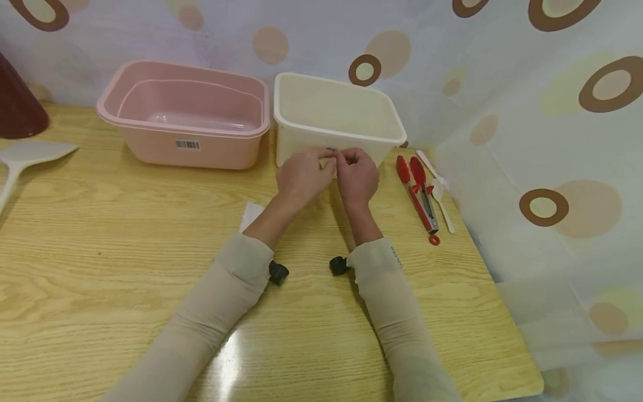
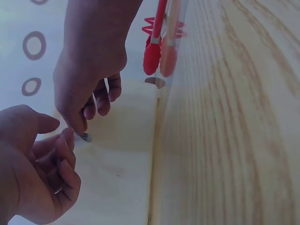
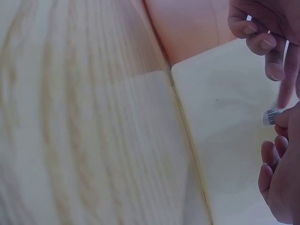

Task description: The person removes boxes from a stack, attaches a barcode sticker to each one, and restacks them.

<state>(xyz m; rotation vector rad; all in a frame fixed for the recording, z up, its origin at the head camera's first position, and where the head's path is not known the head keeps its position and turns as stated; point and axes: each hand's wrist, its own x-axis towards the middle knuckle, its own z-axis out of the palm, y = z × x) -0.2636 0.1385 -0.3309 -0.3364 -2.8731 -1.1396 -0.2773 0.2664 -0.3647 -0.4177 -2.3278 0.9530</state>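
Observation:
A small barcode sticker (image 3: 270, 117) shows at the front wall of the cream plastic bin (image 1: 339, 131). My right hand (image 1: 359, 176) pinches it between thumb and forefinger; whether part still clings to the wall, I cannot tell. Right beside it is my left hand (image 1: 303, 177), its forefinger reaching to the sticker. In the left wrist view the left thumb (image 2: 47, 123) stands apart from the forefinger, and the other fingers are loosely bent.
Left of the cream bin stands a pink basin (image 1: 188, 148) with its own barcode label. Red tongs (image 1: 418, 192), a white fork (image 1: 434, 170) and a white spoon (image 1: 442, 204) lie to the right. White paper (image 1: 251, 214) lies beneath the left forearm. A white spatula (image 1: 30, 156) is far left.

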